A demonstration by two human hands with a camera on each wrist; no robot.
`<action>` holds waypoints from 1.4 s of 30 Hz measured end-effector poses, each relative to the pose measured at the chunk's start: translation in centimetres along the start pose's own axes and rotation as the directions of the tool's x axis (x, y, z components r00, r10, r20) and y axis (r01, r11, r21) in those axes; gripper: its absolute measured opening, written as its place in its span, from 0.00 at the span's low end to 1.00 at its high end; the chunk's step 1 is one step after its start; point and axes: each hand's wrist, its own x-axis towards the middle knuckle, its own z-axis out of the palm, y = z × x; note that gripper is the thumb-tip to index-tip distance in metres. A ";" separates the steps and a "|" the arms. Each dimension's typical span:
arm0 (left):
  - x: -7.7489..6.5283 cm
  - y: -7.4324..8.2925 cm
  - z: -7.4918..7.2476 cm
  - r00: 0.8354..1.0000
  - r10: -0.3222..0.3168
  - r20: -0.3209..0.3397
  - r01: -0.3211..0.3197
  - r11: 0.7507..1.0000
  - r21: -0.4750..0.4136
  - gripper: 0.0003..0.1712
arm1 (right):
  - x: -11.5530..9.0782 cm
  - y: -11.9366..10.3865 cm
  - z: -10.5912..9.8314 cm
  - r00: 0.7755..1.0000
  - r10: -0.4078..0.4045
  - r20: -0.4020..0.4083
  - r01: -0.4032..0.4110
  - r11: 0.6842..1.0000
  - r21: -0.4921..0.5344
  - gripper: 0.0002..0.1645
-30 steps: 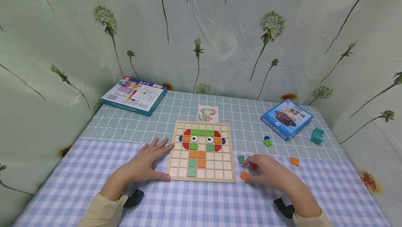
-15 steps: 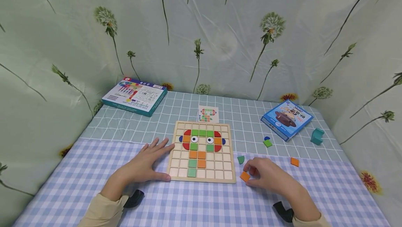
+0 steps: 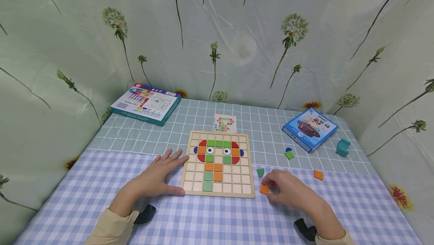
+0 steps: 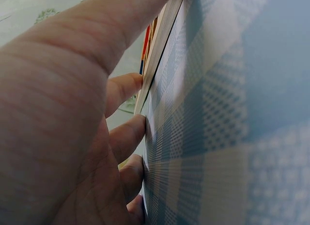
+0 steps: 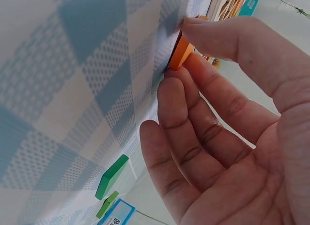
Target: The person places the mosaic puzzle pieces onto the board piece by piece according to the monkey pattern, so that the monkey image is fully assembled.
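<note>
My right hand (image 3: 288,188) pinches an orange square tile (image 3: 264,189) between thumb and fingertips, low over the checked cloth, right of the wooden grid board (image 3: 236,178). In the right wrist view the orange tile (image 5: 181,51) tilts up off the cloth on one edge. My left hand (image 3: 159,175) lies with fingers spread, thumb and fingertips at the board's left edge. Red, green, orange and blue pieces with two eye tiles form a face on the board, with orange and green tiles below. A green rounded-corner piece (image 3: 260,172) lies just beyond my right fingertips.
A picture card (image 3: 225,123) lies behind the board. Another orange tile (image 3: 318,175), a light green piece (image 3: 289,155) and a blue half-round (image 3: 288,149) lie to the right. Farther back are a blue box (image 3: 310,129), a teal block (image 3: 343,147) and a flat game box (image 3: 145,103).
My right hand has drawn slightly back from the green piece and closed thumb and fingers on the orange tile, which has turned a little. My left hand stays in place.
</note>
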 end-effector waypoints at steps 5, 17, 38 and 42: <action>0.0 0.0 0.0 1.000 0.000 0.000 0.000 1.000 -0.002 0.64 | 0.1 0.0 -0.1 1.000 -0.006 0.002 0.006 1.000 -0.006 0.17; -0.1 -0.1 0.1 1.000 0.011 -0.008 -0.011 1.000 0.011 0.64 | 1.0 -2.2 -0.7 0.977 -0.215 -0.016 0.213 0.974 -0.081 0.15; 0.1 -0.4 0.2 1.000 0.020 -0.005 -0.020 1.000 0.006 0.64 | 5.2 -7.4 1.9 0.918 -0.391 0.065 0.393 0.919 -0.015 0.11; 0.1 -0.4 0.2 1.000 0.015 -0.006 -0.015 1.000 0.008 0.64 | 5.5 -7.8 2.4 0.911 -0.408 0.061 0.410 0.911 -0.032 0.11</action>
